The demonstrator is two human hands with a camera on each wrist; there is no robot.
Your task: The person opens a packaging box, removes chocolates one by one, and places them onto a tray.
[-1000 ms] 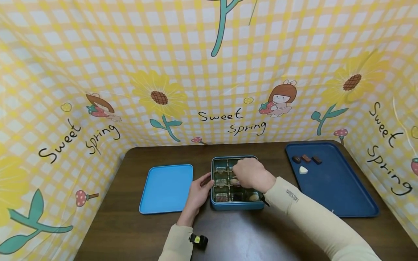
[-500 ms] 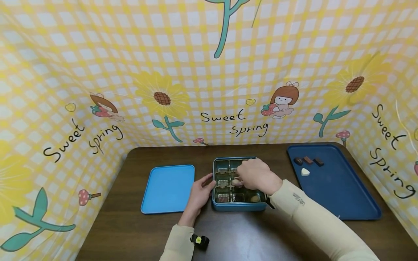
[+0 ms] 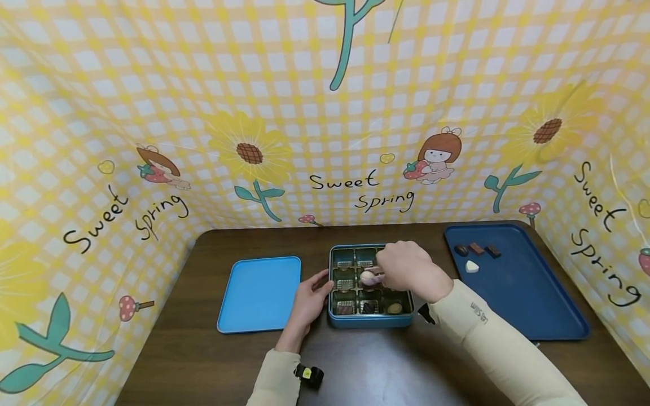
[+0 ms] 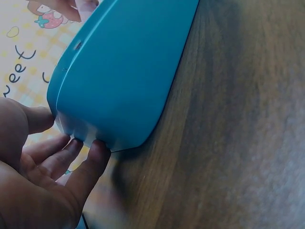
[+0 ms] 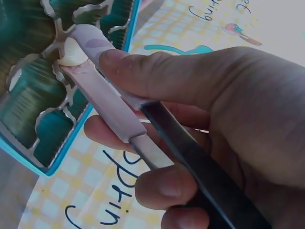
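Note:
My left hand [image 3: 308,299] rests its fingertips and thumb against the left wall of a blue tin box [image 3: 370,322]. In the left wrist view, the thumb meets the rim and the fingers [image 4: 97,155] touch the outer wall. My right hand [image 3: 410,270] grips tongs [image 5: 102,100] with pale pink tips and dark handles. Between those tips sits a creamy white chocolate [image 5: 74,53], over the middle of the box. A clear divided insert lines the box. Its front row has a brown piece [image 3: 345,308], a dark piece [image 3: 369,307] and a pale round piece [image 3: 394,308]. My right hand hides some back compartments.
A light blue lid [image 3: 259,294] lies left of the box. On the right, a navy tray [image 3: 523,299] carries several chocolates, among them a white one [image 3: 471,266] and a dark bar [image 3: 492,250]. A checked cloth [image 3: 284,101] surrounds the wooden table [image 3: 172,338].
My right hand has shifted right and slightly back with the tongs, and the white chocolate at their tips now shows clearly. The left hand stays in place against the box.

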